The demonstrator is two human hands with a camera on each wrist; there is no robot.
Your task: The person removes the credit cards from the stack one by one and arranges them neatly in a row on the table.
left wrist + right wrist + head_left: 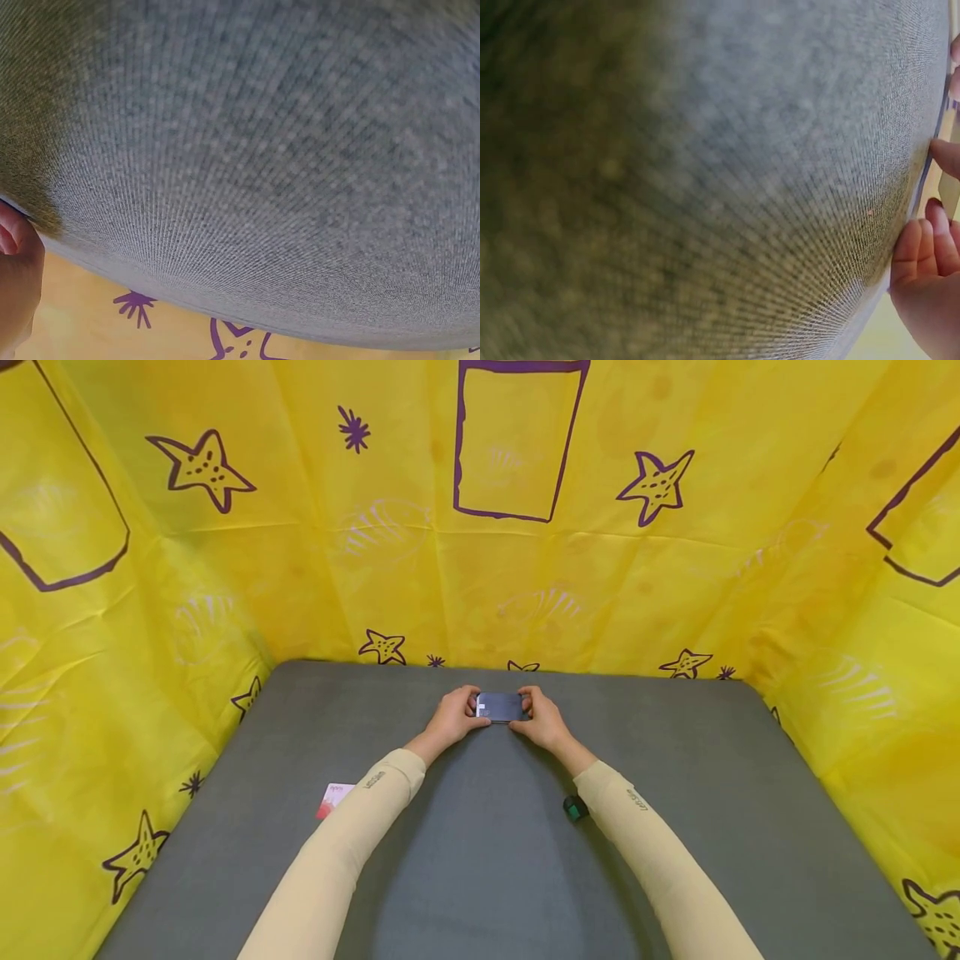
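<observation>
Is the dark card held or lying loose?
Held: in the head view, the left grip and right grip pinch opposite ends of the dark card.

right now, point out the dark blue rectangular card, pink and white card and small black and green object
Dark blue rectangular card (500, 707): head view, middle of its face
Pink and white card (334, 797): head view, uncovered part
Small black and green object (576, 809): head view, green face

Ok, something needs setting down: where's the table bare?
Bare: grey table between right sleeve and yellow curtain; also between right sleeve and left sleeve. Crowded: around the dark card held by left hand and right hand; beside left sleeve, pink card; beside right sleeve, dark green item.
</observation>
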